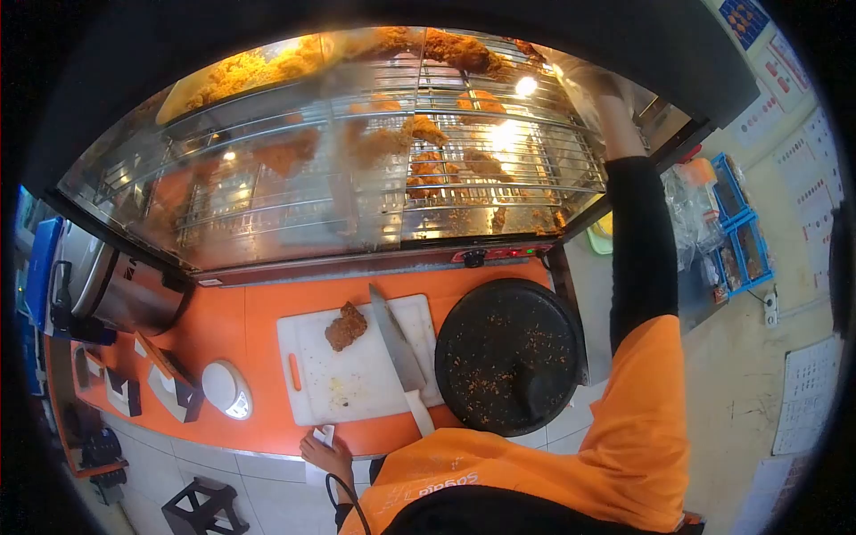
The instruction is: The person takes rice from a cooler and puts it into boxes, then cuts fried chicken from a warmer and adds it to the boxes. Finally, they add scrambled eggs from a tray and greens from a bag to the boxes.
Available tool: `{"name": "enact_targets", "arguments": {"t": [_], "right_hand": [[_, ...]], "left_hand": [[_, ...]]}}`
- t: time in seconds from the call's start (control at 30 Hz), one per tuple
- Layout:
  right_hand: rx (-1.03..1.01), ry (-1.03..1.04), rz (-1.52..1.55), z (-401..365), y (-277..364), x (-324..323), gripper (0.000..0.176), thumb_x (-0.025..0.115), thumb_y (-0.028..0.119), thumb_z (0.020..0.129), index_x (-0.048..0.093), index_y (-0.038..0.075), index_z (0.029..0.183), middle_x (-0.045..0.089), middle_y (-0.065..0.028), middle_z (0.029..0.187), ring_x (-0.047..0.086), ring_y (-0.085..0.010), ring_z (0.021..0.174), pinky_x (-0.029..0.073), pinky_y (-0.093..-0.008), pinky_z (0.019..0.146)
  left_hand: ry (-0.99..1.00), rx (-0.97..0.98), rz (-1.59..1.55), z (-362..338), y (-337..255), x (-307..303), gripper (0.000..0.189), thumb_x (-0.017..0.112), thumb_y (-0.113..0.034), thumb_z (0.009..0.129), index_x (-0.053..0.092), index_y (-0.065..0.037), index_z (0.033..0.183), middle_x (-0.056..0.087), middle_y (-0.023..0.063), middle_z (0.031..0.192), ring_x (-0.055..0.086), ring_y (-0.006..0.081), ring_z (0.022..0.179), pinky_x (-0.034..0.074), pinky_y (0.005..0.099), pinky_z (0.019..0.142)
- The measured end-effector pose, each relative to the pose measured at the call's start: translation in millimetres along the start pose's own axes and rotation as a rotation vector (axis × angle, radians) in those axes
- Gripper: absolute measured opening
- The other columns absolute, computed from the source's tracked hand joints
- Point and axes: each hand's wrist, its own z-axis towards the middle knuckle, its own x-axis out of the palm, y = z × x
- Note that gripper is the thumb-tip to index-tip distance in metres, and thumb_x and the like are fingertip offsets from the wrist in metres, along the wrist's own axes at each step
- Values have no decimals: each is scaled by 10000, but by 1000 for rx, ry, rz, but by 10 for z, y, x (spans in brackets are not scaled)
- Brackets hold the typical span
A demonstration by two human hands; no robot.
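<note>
My left hand [332, 456] is closed around a white paper or tissue [323, 436], low by the counter's front edge. My right arm reaches up to the heated display cabinet [374, 259]. The right hand [584, 78], which seems covered by a clear plastic glove, is at the cabinet's upper right, near fried chicken [459, 51] on the top rack; glare and blur hide its fingers. On a white cutting board [308, 406] lie a browned fried piece [346, 327] and a large knife [398, 348], its white handle toward me.
A round black tray [508, 415] with crumbs sits right of the board. A white round scale-like device [226, 390], small boxes [169, 383] and a steel cooker [134, 290] stand left. Blue baskets [744, 236] are at the right; a black stool [203, 508] is on the floor.
</note>
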Motion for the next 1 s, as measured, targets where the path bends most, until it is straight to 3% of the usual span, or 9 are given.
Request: {"name": "enact_targets", "arguments": {"t": [0.3, 0.43, 0.5, 0.6, 0.67, 0.77, 0.9, 0.93, 1.0], "right_hand": [[93, -114, -187, -15, -600, 67, 574, 410, 524, 893, 465, 127, 1304, 496, -169, 1297, 448, -311, 1221, 357, -384, 1011], [179, -131, -136, -167, -871, 68, 598, 411, 542, 885, 453, 132, 1319, 485, -169, 1312, 432, -306, 1241, 349, -377, 1020], [284, -203, 20, -255, -911, 91, 611, 412, 552, 881, 448, 134, 1326, 479, -170, 1320, 424, -303, 1251, 346, -373, 1025], [483, -353, 278, -240, -902, 102, 717, 486, 571, 830, 459, 38, 1310, 421, -181, 1373, 405, -339, 1267, 321, -367, 1050], [299, -473, 229, -61, -956, 221, 747, 552, 558, 787, 463, 27, 1305, 444, -195, 1352, 413, -329, 1263, 329, -365, 1042], [254, -433, 430, -114, -990, 357, 684, 597, 442, 787, 457, 4, 1293, 504, -172, 1269, 459, -289, 1200, 353, -356, 1012], [306, -252, 860, -863, -918, 226, 542, 621, 224, 830, 443, -32, 1274, 602, -112, 1124, 543, -220, 1079, 394, -341, 960], [235, -228, 1255, -1165, -453, -84, 522, 627, 190, 828, 450, -29, 1268, 600, -105, 1088, 571, -202, 965, 420, -328, 910], [274, -227, 1204, -1474, -440, 8, 532, 623, 196, 832, 439, -34, 1275, 565, -102, 1179, 571, -198, 1019, 428, -312, 904]], "left_hand": [[-18, 13, -29, 26, -71, -30, 419, 526, -118, 609, 506, 19, 1004, 459, 190, 900, 428, 375, 916, 318, 435, 804], [-8, 1, -17, 33, -145, -66, 369, 529, -84, 657, 505, 14, 1012, 468, 180, 906, 435, 375, 924, 325, 449, 802], [-4, -8, -2, 34, -115, -50, 366, 531, -82, 658, 505, 12, 1011, 467, 179, 907, 434, 376, 925, 325, 446, 798], [-6, -12, -4, 14, -41, -12, 388, 551, -188, 678, 512, 9, 1011, 466, 188, 902, 435, 377, 911, 326, 438, 795], [-10, 1, -7, 7, -27, -7, 378, 548, -202, 692, 515, 5, 1006, 471, 185, 900, 439, 375, 912, 326, 441, 791], [-37, 26, 5, -10, 10, 9, 374, 551, -227, 701, 523, -1, 998, 480, 180, 893, 454, 373, 899, 334, 445, 774], [-122, 73, -3, -2, 64, 78, 375, 563, -245, 701, 534, -9, 990, 487, 174, 874, 474, 373, 854, 348, 447, 739], [-107, 63, 7, -11, 85, 83, 380, 570, -240, 693, 535, -10, 994, 486, 171, 867, 475, 373, 839, 352, 447, 729], [-84, 32, 6, -35, 118, 94, 395, 581, -208, 664, 538, -12, 1004, 480, 170, 851, 471, 375, 824, 353, 446, 721]]}}
